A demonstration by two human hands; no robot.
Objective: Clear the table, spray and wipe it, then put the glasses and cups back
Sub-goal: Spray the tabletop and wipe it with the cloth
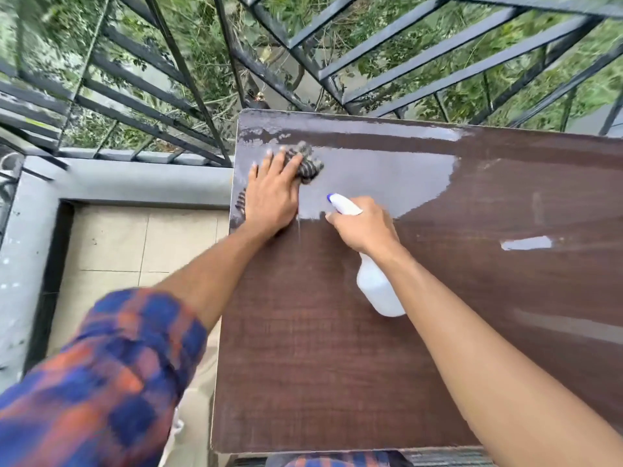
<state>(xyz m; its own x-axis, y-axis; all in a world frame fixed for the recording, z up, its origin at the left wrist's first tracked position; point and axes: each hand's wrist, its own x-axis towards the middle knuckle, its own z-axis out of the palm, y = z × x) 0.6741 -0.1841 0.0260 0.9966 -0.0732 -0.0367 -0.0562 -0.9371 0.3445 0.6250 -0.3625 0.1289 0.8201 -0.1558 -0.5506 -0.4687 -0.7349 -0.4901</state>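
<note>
Wipe step in hand. Left hand lies flat, fingers spread, pressing a striped cloth onto the brown surface near its far-left corner, close to the balcony railing. Right hand is clenched round the neck of a white spray bottle, held just right of the cloth, nozzle aimed toward it, bottle body hanging above the surface. No glasses or cups in view — the surface is bare, so clearing looks done.

Wet sheen runs from the cloth rightward along the far edge; the near half looks dry, apart from one small wet streak well right of the bottle.

Risks, as I judge them:
- Cloth sits near the left edge; a stroke carried outward could push liquid or the cloth itself off toward the tiled floor.
- Spraying with the nozzle this near the left hand would wet the hand, not the surface.
- Near half could be missed — cups might then go back on an uncleaned patch.
</note>
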